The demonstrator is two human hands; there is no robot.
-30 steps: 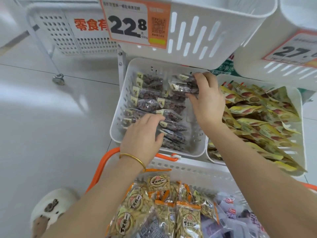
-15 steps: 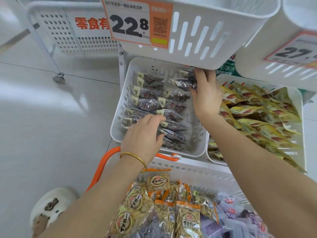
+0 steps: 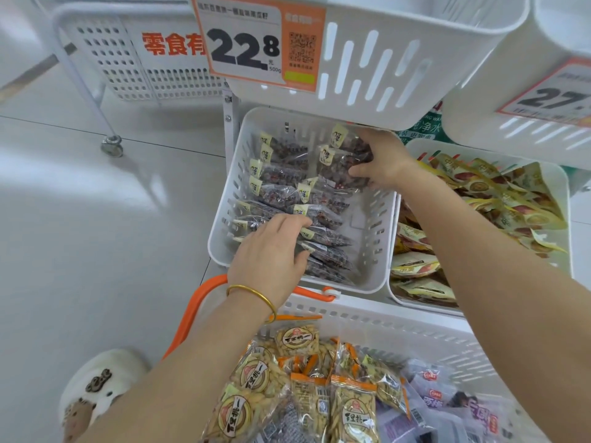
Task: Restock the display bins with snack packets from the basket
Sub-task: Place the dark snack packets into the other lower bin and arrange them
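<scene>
A white display bin (image 3: 374, 238) on the lower shelf holds rows of dark snack packets (image 3: 281, 174) with cream labels. My right hand (image 3: 380, 161) grips a bunch of these dark packets (image 3: 345, 155) at the bin's far right corner, under the upper bin. My left hand (image 3: 271, 247) lies flat, fingers spread, on the packets at the bin's near left. Below, the white basket (image 3: 383, 327) with an orange handle (image 3: 195, 311) carries yellow-orange snack packets (image 3: 297, 388) and purple ones (image 3: 447, 407).
An upper white bin (image 3: 399, 59) with a 22.8 price tag (image 3: 256, 43) overhangs the lower one. To the right is a bin of yellow packets (image 3: 499, 199). Another upper bin (image 3: 527, 100) hangs at right. A wheeled white rack (image 3: 105, 59) stands on the floor at left. My slipper (image 3: 96, 385) shows at bottom left.
My right hand has turned and drawn the held packets down from the bin's far edge, standing them against the far right stack. My left hand stays on the near packets.
</scene>
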